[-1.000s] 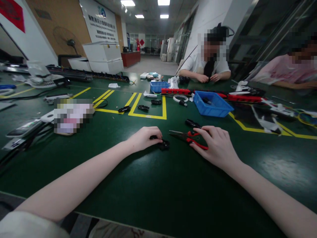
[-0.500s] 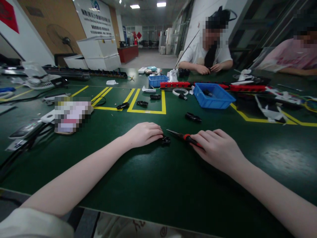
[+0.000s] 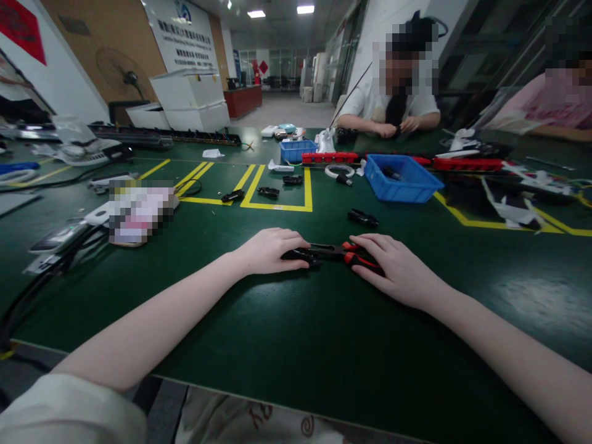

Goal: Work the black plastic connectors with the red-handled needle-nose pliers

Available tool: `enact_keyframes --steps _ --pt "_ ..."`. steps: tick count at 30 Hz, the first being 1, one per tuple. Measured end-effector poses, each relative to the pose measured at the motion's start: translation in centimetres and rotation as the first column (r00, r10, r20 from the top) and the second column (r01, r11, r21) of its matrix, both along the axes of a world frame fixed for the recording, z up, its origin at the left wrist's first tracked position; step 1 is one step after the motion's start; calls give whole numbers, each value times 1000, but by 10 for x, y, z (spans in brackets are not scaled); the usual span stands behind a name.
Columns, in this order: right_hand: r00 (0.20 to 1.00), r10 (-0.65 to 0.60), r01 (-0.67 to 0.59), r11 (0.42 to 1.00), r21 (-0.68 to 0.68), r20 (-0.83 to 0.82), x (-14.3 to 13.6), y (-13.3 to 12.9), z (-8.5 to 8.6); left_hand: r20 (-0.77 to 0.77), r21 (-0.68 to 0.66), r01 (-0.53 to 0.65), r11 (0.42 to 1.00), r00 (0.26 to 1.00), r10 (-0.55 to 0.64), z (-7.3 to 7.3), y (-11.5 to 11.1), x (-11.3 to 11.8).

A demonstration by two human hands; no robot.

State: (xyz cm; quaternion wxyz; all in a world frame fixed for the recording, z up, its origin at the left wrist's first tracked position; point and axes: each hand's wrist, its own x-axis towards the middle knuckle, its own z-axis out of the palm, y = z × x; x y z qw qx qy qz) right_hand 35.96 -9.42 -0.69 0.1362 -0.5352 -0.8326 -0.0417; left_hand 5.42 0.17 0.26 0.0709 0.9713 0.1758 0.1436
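Observation:
On the green table, my left hand (image 3: 274, 251) is closed around a small black plastic part (image 3: 300, 255), which is partly hidden by the fingers. My right hand (image 3: 398, 264) grips needle-nose pliers (image 3: 355, 255) with red and black handles. The pliers' handles are spread, and their jaws reach left to the black part; whether they pinch it I cannot tell. Just beyond the pliers lies another black part (image 3: 363, 217). Several similar pieces rest near the yellow tape, among them one black piece (image 3: 268, 192) inside the taped box.
A blue bin (image 3: 402, 188) with black items stands at the back right, a smaller blue bin (image 3: 296, 152) behind. Red strips (image 3: 328, 158) run along the table. A phone (image 3: 141, 216) and black cables (image 3: 60, 262) lie at left. A co-worker (image 3: 393, 98) sits opposite.
My right hand has turned the pliers, opened their handles and moved their jaws left onto the black part. My left fingers now wrap more around that part.

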Motion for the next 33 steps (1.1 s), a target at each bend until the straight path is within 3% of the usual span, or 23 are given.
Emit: enact_keyframes --steps 13,17,21,24,28,33 --pt "994 -99 95 993 71 53 -1 1 0 -12 143 48 989 999 -47 -1 0 0" --pt "990 -139 137 986 91 22 1 2 0 148 191 70 979 984 -99 -1 -3 0" --pt "980 -200 201 978 59 -10 3 1 -1 389 229 29 973 913 -119 0 -5 0" --pt "970 -239 240 970 32 -40 3 1 -1 411 247 -10 969 907 -96 -1 -4 -1" --pt "978 -199 203 977 61 -64 2 0 -1 377 209 -26 978 924 -57 -5 -1 0" --pt "995 -85 94 973 209 -55 2 0 1 372 149 -51 987 928 -8 -7 -1 1"
